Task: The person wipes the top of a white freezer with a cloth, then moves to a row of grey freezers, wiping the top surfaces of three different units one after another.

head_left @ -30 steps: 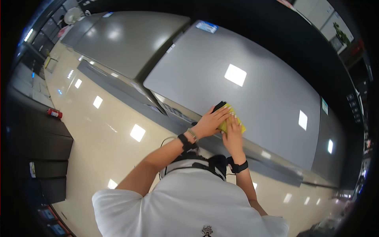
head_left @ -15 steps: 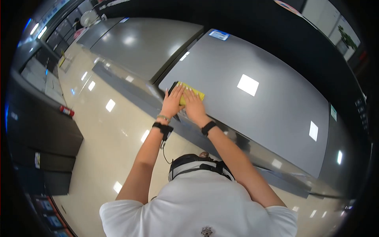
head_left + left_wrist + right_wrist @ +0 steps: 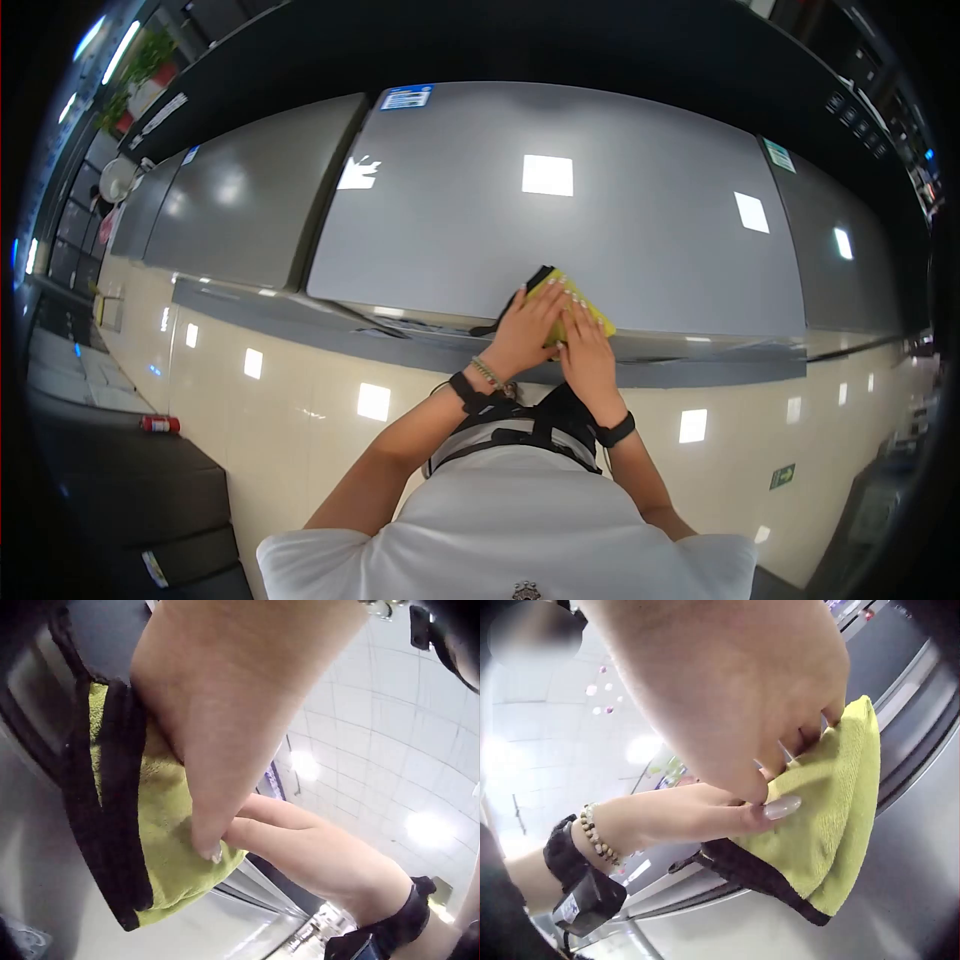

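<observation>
A yellow-green cloth (image 3: 601,318) with a black border lies at the near edge of a glossy grey appliance panel (image 3: 430,215). My left hand (image 3: 530,328) presses its left part with straight fingers. Right beside it, my right hand (image 3: 588,365) lies on the cloth with its fingers extended, the two hands almost meeting. In the left wrist view, the left thumb rests against the cloth (image 3: 169,847), whose black band runs down one side. The right wrist view shows the cloth (image 3: 844,802) folded in layers under the right hand, with its fingertips hidden.
Darker grey appliances flank the panel on the left (image 3: 255,195) and right (image 3: 850,260). A blue-and-white label (image 3: 406,97) sticks to the panel's far left corner. Shiny beige floor (image 3: 310,370) lies below, with a red fire extinguisher (image 3: 160,424) at the left.
Both hands and the cloth slid left to the panel's near left corner, then back right to the middle of its near edge. The head view has turned, so the panel now looks level.
</observation>
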